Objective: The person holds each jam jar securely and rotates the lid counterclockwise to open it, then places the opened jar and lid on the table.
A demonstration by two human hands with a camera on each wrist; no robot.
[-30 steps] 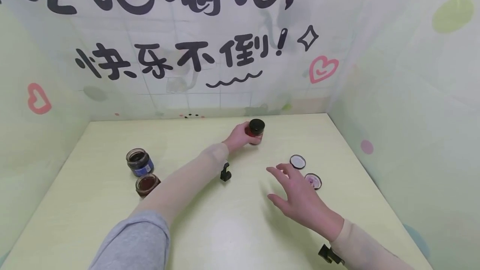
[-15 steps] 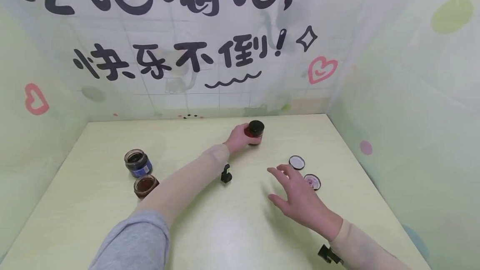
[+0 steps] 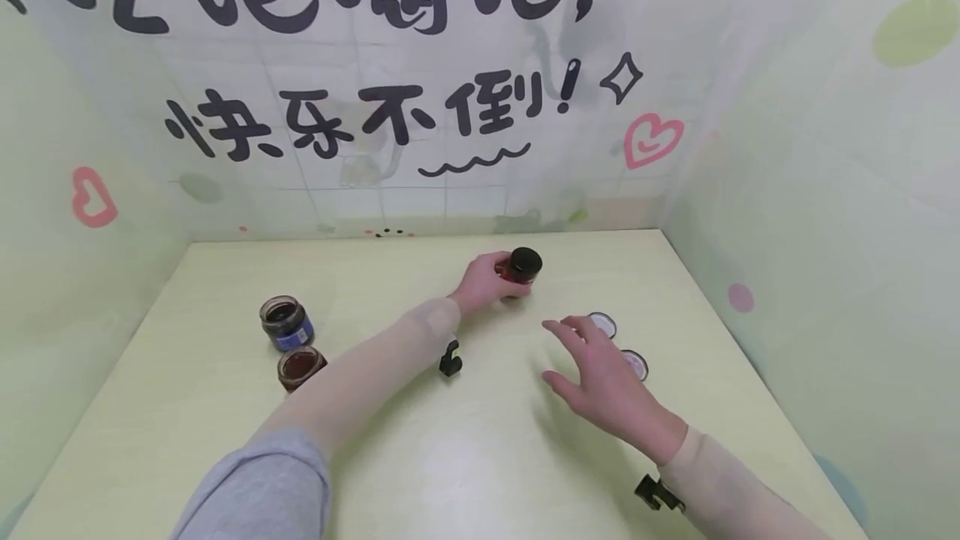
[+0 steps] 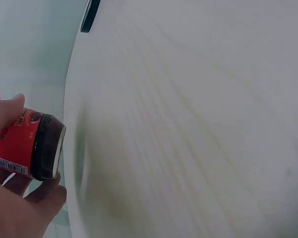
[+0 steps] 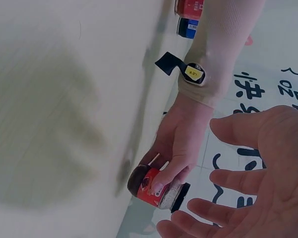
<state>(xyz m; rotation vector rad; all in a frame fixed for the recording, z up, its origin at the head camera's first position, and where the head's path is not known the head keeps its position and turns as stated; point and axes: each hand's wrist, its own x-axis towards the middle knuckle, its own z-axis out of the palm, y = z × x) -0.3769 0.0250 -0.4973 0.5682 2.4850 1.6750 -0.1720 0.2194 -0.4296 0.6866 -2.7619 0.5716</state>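
Observation:
At the back of the table, my left hand grips a glass jar with a red label and a black lid. Thumb and fingers wrap its sides; the left wrist view has its dark base over the table with a shadow beneath. My right hand hovers holding nothing, fingers spread and slightly bent, toward the jar. Two upturned lids with white insides lie beyond and beside it: a far lid and a near lid, both partly covered by the hand.
On the left stand two lidless jars with dark contents: a blue-labelled jar and a nearer jar, partly behind my left forearm. Printed walls enclose the pale table at the back and sides.
The left hand has brought the red-labelled jar slightly toward me and to the right. My right hand has shifted a little forward, now overlapping more of the lids. The head view has turned slightly.

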